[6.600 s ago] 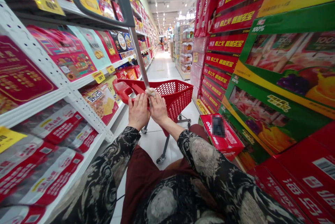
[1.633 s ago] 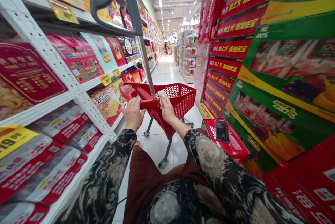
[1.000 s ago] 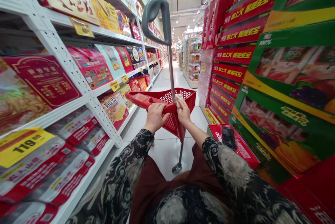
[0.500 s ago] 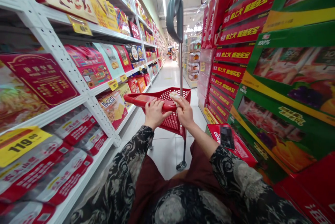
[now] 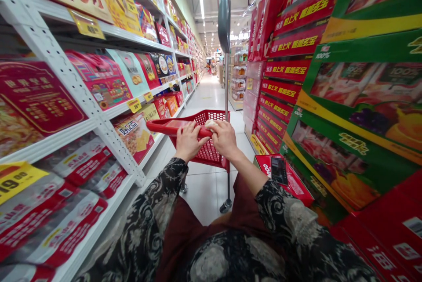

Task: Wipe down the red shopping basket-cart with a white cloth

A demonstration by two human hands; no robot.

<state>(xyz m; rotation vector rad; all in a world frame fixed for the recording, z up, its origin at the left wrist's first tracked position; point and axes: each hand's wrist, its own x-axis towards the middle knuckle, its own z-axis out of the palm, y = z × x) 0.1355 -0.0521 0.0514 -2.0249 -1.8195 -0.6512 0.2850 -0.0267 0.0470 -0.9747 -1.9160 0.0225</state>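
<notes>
In front of me stands a red shopping cart with a perforated basket and a smooth red handle. My left hand lies over the handle, its fingers curled across the top and its thumb pointing right. Close beside it, my right hand is closed around a crumpled white cloth or wipe, pressed to the handle's right end. Most of the cloth is hidden by the fingers. Just past the right hand rises a metal pole carrying a grey grip.
White shelves of boxed snacks and bottle packs line the left. On the right are stacked red drink cartons and green gift boxes. A phone lies on a low red box. The tiled aisle runs ahead.
My right hand has come down with the cloth, from just above the handle's right end onto it, nearer my left hand. The grey grip now appears edge-on. My left hand stays on the handle.
</notes>
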